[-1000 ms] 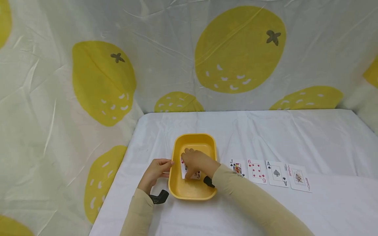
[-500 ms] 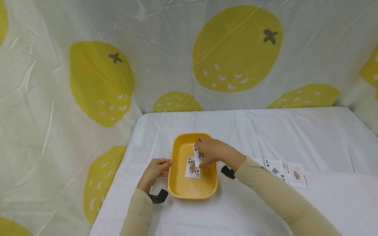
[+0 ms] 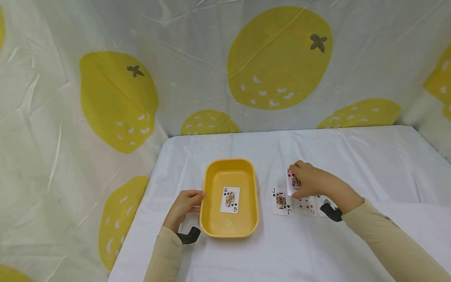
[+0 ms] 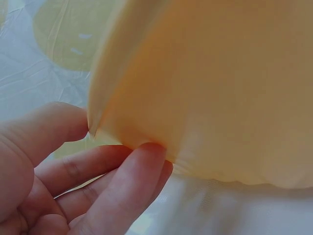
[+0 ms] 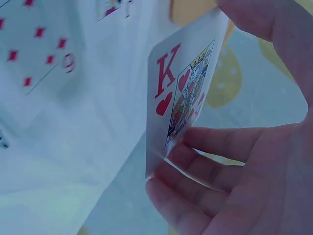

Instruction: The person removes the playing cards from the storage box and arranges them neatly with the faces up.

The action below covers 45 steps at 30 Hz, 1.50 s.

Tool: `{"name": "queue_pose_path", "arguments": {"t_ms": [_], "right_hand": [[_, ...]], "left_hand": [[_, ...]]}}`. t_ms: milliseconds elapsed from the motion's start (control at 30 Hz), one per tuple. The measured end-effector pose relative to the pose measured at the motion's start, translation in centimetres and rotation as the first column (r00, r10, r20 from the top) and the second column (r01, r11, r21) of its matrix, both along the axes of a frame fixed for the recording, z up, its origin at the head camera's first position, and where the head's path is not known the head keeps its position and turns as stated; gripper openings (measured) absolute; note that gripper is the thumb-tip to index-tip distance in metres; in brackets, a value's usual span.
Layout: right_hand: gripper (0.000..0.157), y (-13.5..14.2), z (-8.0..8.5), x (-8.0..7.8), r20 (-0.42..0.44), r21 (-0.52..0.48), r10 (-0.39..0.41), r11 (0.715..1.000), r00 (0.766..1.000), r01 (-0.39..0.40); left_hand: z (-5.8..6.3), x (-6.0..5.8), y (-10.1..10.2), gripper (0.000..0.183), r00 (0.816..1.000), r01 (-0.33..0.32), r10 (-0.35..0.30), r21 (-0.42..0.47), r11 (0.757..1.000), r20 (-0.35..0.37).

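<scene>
My right hand [image 3: 315,180] holds a king of hearts [image 5: 183,93] between thumb and fingertips, its face tilted steeply in the right wrist view. The king hangs over the row of cards, between a jack of spades [image 3: 281,201] and a six of diamonds [image 3: 306,205] in the head view. An ace of spades [image 3: 324,201] is partly covered by the hand and wrist camera. At the left rim of a yellow plastic tray [image 3: 230,227], my left hand [image 3: 184,203] grips with the thumb at the edge and fingers against the outer wall. One queen of spades [image 3: 230,199] lies face up inside.
A white cloth [image 3: 275,250] covers the table. Behind it and along the left hangs a pale curtain [image 3: 197,78] printed with big lemons. Black wrist cameras [image 3: 189,235] stick out near both hands.
The right hand has lifted the king of hearts out of the tray and carried it right, over the card row. The queen of spades, formerly beneath it, now shows fully. The left hand stays put.
</scene>
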State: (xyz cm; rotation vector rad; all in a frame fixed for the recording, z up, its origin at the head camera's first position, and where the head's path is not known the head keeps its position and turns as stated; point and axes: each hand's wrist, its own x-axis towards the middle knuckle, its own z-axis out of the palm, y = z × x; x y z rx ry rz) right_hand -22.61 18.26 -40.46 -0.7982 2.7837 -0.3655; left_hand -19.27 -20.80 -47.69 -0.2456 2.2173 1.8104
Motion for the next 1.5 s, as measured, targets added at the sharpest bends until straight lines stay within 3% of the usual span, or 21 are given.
{"name": "queue_pose_path", "arguments": {"t_ms": [133,367,633,867,1133,1500], "right_hand": [[0.084,3.3,-1.1,0.7,0.014,-0.010,-0.072,0.997,0.997,0.073],[0.088,8.2,-2.6,1.9,0.073,-0.003,-0.182,0.983,0.981,0.182],[0.089,13.4,-5.4,2.9,0.046,0.009,-0.217,0.976,0.975,0.217],[0.088,16.9,-7.0,3.8,0.004,0.041,-0.225,0.974,0.974,0.224],[0.085,18.5,-7.9,4.1,0.036,0.069,-0.226,0.972,0.974,0.223],[0.084,18.1,-7.7,4.1,0.058,0.077,-0.244,0.968,0.968,0.239]], "left_hand": [[0.2,0.2,-0.1,0.030,1.000,-0.008,0.008,0.000,1.000,-0.002],[2.2,1.0,0.3,0.029,1.000,0.007,-0.007,-0.003,1.000,0.000],[0.0,0.3,-0.5,0.031,1.000,-0.026,0.026,0.003,1.000,0.002],[-0.2,0.2,-0.5,0.031,0.999,-0.031,0.031,-0.005,0.999,-0.004],[0.2,0.4,-0.5,0.032,0.999,-0.038,0.038,-0.006,0.999,0.000],[-0.1,0.3,-0.6,0.032,0.999,-0.032,0.032,0.000,0.999,-0.011]]}}
